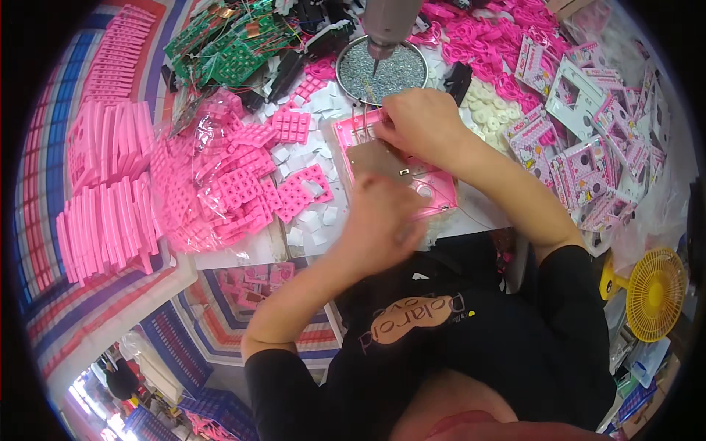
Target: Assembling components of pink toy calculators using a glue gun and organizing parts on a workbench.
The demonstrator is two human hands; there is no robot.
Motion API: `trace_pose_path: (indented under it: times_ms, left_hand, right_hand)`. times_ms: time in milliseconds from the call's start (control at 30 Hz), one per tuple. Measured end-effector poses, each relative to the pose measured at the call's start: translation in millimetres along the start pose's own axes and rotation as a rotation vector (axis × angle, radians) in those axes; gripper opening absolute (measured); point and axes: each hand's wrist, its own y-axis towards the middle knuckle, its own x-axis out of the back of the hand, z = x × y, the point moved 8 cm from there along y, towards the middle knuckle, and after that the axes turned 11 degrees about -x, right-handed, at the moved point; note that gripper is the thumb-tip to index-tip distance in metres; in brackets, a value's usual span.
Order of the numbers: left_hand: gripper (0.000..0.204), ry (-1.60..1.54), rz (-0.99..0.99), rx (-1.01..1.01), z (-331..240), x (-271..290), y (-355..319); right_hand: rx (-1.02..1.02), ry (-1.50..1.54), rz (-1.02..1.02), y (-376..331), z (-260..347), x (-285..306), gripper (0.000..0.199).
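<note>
In front of me lies an open pink plastic casing (443,192) with a flat brown board (376,160) inside it. My right hand (426,126) is over its far edge, fingers curled and pressed together; what they hold, if anything, is hidden. My left hand (384,220) hovers over the near left part of the casing, its fingers smeared by motion. Thin wires (363,121) show beside the right fingertips. Just beyond, a grey power screwdriver (390,29) hangs bit down over a round dish (339,72) of small metal screws (403,67).
Pink button pads (232,187), partly bagged, lie left of the casing among white paper squares (315,226). Farther left stand rows of pink casings (110,224). Green circuit boards (239,55) are heaped at the back. Printed panels (588,165) and cream discs (489,106) lie right, above a yellow fan (656,294).
</note>
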Motion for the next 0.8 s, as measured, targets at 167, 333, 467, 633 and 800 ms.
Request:
trace_pose_path:
  times_ms: [167, 333, 467, 633, 800]
  left_hand:
    - [0.017, 0.401, -0.382, 0.267, 76.0, 58.7, 27.2]
    - [0.011, 0.299, -0.308, 0.347, 102.9, 46.7, 43.4]
    - [0.015, 0.374, -0.398, 0.21, 91.1, 54.1, 38.2]
    - [0.009, 0.348, -0.428, 0.123, 73.3, 52.7, 41.5]
    - [0.013, 0.336, -0.429, 0.167, 75.9, 54.0, 32.4]
  right_hand:
    - [-0.18, 0.595, 0.106, -1.0, -16.8, 0.1, 0.025]
    - [0.371, 0.385, -0.108, -46.3, 14.3, 7.6, 0.022]
    - [0.588, 0.499, 0.062, -38.8, 20.8, 31.6, 0.03]
    - [0.276, 0.393, -0.175, -6.4, -15.4, 39.4, 0.023]
    - [0.235, 0.428, -0.174, -10.3, -23.9, 29.4, 0.016]
